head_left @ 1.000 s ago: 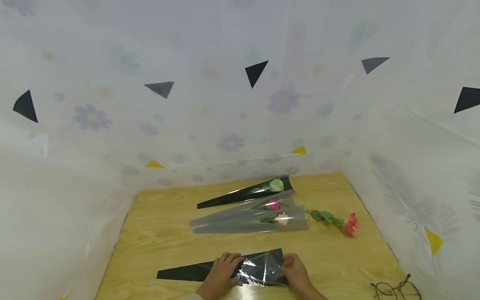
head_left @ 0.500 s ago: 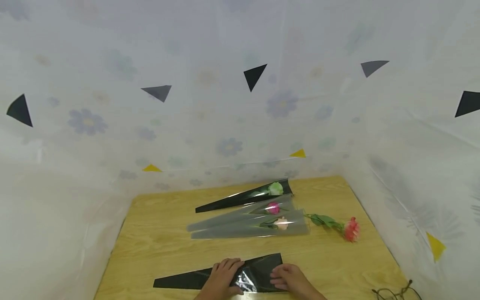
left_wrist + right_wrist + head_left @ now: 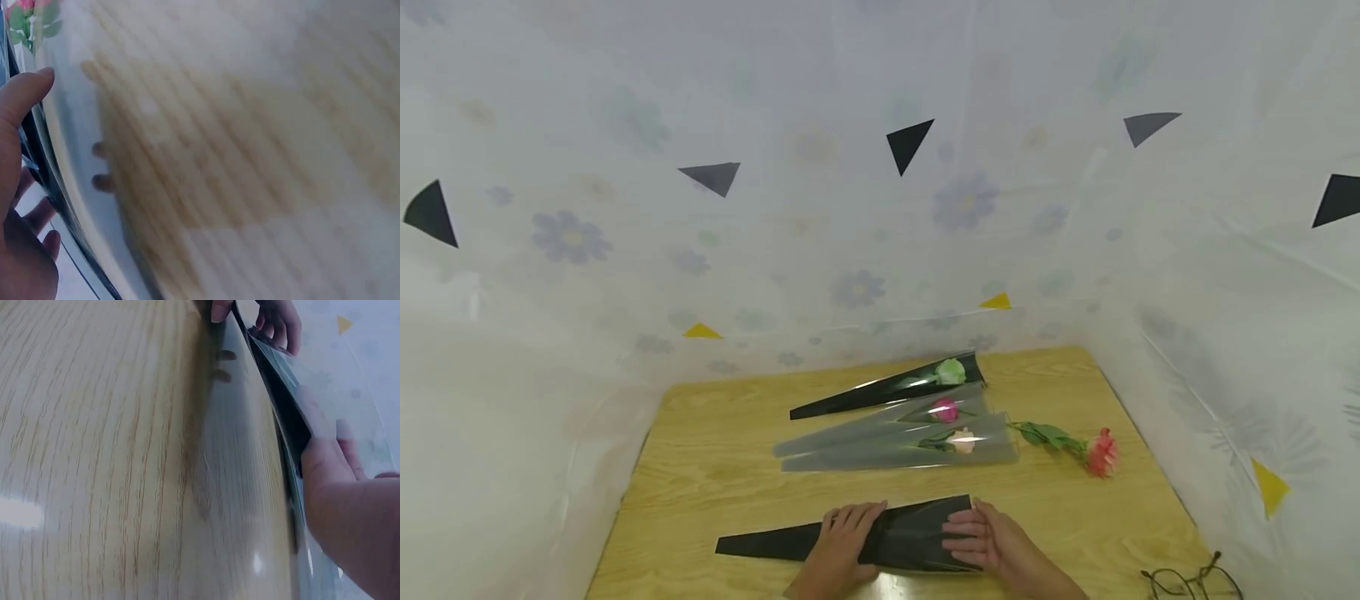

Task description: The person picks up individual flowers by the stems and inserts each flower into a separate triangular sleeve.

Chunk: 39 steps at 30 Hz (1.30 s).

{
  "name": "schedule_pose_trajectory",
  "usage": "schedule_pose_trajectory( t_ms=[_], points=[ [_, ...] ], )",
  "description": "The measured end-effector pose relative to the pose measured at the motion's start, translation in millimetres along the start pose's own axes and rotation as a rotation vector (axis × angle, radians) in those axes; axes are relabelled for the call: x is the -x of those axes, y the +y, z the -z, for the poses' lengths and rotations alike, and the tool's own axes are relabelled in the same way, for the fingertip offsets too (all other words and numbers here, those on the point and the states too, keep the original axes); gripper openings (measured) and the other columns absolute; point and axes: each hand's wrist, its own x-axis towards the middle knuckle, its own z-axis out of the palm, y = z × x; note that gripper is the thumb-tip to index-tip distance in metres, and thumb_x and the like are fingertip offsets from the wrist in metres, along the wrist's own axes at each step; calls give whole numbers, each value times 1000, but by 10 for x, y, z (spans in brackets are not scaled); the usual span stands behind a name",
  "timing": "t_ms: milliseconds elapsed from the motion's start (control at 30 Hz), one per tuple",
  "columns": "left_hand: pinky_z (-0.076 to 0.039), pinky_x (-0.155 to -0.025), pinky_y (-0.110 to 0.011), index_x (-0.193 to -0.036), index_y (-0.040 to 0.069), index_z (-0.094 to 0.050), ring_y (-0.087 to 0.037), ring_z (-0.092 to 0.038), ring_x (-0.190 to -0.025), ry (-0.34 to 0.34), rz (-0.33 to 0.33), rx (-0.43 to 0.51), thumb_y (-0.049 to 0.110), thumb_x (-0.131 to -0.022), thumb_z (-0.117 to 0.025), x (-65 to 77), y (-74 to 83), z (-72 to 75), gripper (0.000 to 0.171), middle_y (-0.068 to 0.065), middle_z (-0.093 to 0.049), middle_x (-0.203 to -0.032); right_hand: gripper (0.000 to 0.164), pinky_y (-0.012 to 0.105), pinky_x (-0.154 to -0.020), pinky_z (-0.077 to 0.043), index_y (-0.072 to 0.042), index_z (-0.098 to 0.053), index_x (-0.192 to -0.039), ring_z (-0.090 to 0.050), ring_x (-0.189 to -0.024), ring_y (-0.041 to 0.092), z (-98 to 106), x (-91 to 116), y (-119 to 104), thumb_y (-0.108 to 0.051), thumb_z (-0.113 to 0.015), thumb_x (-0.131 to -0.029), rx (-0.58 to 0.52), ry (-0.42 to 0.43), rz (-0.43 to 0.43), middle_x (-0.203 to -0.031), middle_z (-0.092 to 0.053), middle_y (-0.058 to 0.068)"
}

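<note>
In the head view, an empty-looking black flower sleeve [image 3: 917, 529], tapering to the left, lies near the front of the table. My left hand [image 3: 846, 542] grips it across the middle, fingers at the far edge and thumb at the near edge. At the wide end is my right hand [image 3: 988, 542], its fingers straight and spread over the dark sheet. The right wrist view shows some of those fingers through the clear film [image 3: 325, 419] at the sleeve's mouth, beside the black sheet [image 3: 284, 403]. In the left wrist view, my left thumb [image 3: 31, 94] lies along the sleeve's edge.
Behind lie a black sleeve [image 3: 865, 396] with a pale green flower [image 3: 951, 372] and two clear sleeves holding a magenta flower [image 3: 944, 409] and a peach flower [image 3: 961, 440]. A loose coral flower [image 3: 1101, 452] lies right. Eyeglasses [image 3: 1187, 579] rest at the front right corner.
My right hand has let go of the sleeve's wide edge, and its fingers have spread out at the mouth. The bright glare on the sleeve is gone. My left hand stays on the sleeve.
</note>
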Motion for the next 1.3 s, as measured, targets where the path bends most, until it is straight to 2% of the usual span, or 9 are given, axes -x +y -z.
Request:
schedule_pose_trajectory(
  t_ms=[100,200,333,467,633,767,933,1100,1300],
  points=[
    [-34,-87,-49,-147,26,-24,-17,-41,-115,19,-22,-7,39,-75,-74,-22,2,44,89,7,-39,-136,52,46,-97,-35,15,-38,-132,-48,-118,38,97,32,-50,-26,-22,-104,-106,-118,-4,-128,-49,27],
    [-36,-87,-47,-147,24,-26,-16,-42,-113,49,-59,-24,37,-76,-73,-53,11,79,86,8,-41,-134,44,45,-101,-30,15,-27,-137,-42,-123,37,173,45,-81,-11,-25,-103,-148,-198,-23,-135,-42,27],
    [-36,-88,-45,-146,24,-28,-13,-43,-113,65,-109,-38,40,-77,-71,-98,34,113,83,10,-41,-133,44,43,-103,-27,16,-20,-139,-39,-127,33,209,52,-117,0,-32,-99,-91,-265,-41,-141,-32,28],
    [-35,-90,-45,-146,24,-29,-12,-42,-114,74,-153,-47,47,-78,-69,-131,75,145,82,12,-40,-133,45,41,-103,-27,15,-19,-140,-37,-129,31,196,60,-173,-3,-33,-100,-17,-322,-61,-143,-27,29],
    [-35,-89,-43,-144,22,-32,-12,-43,-114,119,-205,-63,50,-77,-68,-168,177,216,81,11,-42,-132,44,40,-102,-30,13,-23,-140,-39,-127,32,149,50,-241,-7,-31,-102,30,-358,-114,-140,-34,27],
    [-35,-90,-41,-142,23,-36,-12,-43,-112,138,-240,-64,44,-77,-70,-201,282,265,77,10,-44,-130,45,41,-100,-33,14,-24,-139,-42,-125,33,92,24,-262,-8,-32,-101,103,-381,-131,-139,-37,27],
    [-34,-91,-39,-141,23,-38,-10,-44,-112,154,-271,-73,38,-77,-71,-235,368,257,74,10,-45,-129,46,41,-99,-35,14,-26,-139,-44,-123,34,36,-23,-270,-12,-33,-102,172,-398,-151,-137,-40,26],
    [-36,-91,-39,-141,21,-38,-11,-45,-112,177,-275,-88,40,-73,-75,-245,395,226,79,9,-45,-129,48,37,-97,-39,11,-31,-139,-48,-120,31,11,-29,-283,-19,-34,-102,280,-390,-156,-133,-47,22],
    [-36,-93,-40,-146,22,-29,-11,-42,-117,135,-234,-119,46,-71,-76,-212,336,171,91,9,-41,-134,47,36,-99,-37,5,-37,-138,-45,-124,26,14,14,-308,-25,-32,-102,392,-417,-162,-136,-46,15]
  ],
)
